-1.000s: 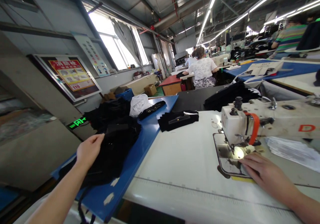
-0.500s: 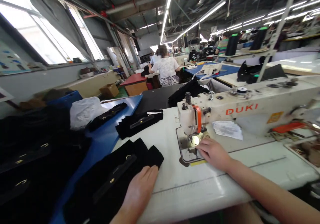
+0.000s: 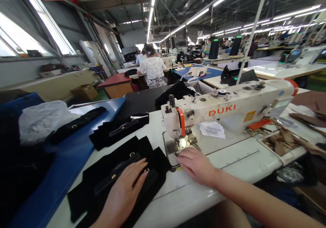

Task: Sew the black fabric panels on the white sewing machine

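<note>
My left hand (image 3: 124,185) is at the uppermost black fabric piece (image 3: 159,173), with fingers and thumb closed on it. This piece carries a dark strap and a gold-coloured ring (image 3: 147,170), and overlaps a stack of similar black pieces (image 3: 89,184). My right hand (image 3: 197,165) rests on the white sewing machine (image 3: 198,107) bed, just in front of the lit needle area. Its fingers are pressed together at the metal plate (image 3: 171,148); whatever they may hold is too small to make out. The fabric corner reaches close to the plate's front left edge.
Another bundle of black pieces (image 3: 118,129) lies behind on the white table. White paper labels (image 3: 212,129) sit under the machine arm. A tray (image 3: 278,141) of brown parts stands at right. A blue board (image 3: 72,162) slopes at left. One person (image 3: 152,68) sits ahead.
The view has turned right. My left hand has moved the top black piece rightwards towards the machine plate, baring its ring. My right hand has drawn slightly back from the needle.
</note>
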Tool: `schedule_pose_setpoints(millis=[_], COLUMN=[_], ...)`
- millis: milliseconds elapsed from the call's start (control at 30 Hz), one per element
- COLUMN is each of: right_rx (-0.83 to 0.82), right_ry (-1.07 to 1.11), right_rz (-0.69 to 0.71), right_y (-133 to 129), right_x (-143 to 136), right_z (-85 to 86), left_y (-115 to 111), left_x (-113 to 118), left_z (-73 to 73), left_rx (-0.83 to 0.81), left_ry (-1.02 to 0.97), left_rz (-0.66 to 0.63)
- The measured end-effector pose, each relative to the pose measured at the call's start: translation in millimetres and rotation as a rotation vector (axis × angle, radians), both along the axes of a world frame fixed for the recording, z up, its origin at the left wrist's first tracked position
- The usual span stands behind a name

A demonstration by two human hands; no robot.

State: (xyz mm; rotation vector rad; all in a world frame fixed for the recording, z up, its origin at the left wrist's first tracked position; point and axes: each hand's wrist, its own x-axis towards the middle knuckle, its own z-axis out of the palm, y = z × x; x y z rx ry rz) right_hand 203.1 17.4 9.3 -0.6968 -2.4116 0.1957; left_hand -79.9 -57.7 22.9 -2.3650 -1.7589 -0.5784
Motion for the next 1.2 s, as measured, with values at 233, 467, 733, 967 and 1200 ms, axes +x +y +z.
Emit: schedule_pose_setpoints(millis=[233,467,733,967,1200], right_rx=[-0.290,-0.311,-0.174,-0.167,-0.168], right_ry=[-0.263,-0.315,-0.357,-0.349,-0.349], right_rz=[0.211,0.172,0.043,0.011,-0.010], right_y=[-33,-50,-78,-80,-82], right_x=[-55,-52,-39,-34,-33], right_z=[14.6,10.8,1.3,-2.1,-3.7], left_y=[1,-1,-6,1,12], left_x=[-56,-72,-68,-53,-41], left_z=[-4.1,17.7,20.3,22.6,15.1], left_rx=[-0.222,-0.353,-0.293,-0.277,-0.322], left_ry=[0.191,0.010,0.155,0.259,0.493], left_rz=[0.173,0.277,0.177,0.208,0.150])
